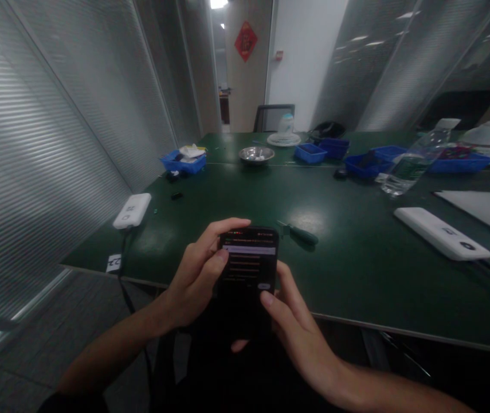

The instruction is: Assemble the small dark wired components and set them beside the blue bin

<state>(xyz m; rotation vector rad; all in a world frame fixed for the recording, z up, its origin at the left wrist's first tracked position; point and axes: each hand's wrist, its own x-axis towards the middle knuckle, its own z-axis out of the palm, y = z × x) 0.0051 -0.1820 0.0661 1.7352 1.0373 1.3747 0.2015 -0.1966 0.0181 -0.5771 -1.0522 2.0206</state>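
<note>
A dark smartphone (247,281) is held upright between both hands over the table's near edge, its screen lit with lines of text too small to read. My left hand (197,275) wraps the phone's left side, the index finger along the top edge and the thumb at the screen. On the other side my right hand (296,321) grips the lower right edge, its thumb by a pale button on the screen. Just beyond the phone lies a screwdriver (302,234) with a dark green handle.
On the green table (356,258) stand a white power bank (133,210) at left and another white power bank (442,232) at right, both cabled. Farther back are a metal bowl (256,155), several blue trays (184,164) and a tilted plastic bottle (416,163).
</note>
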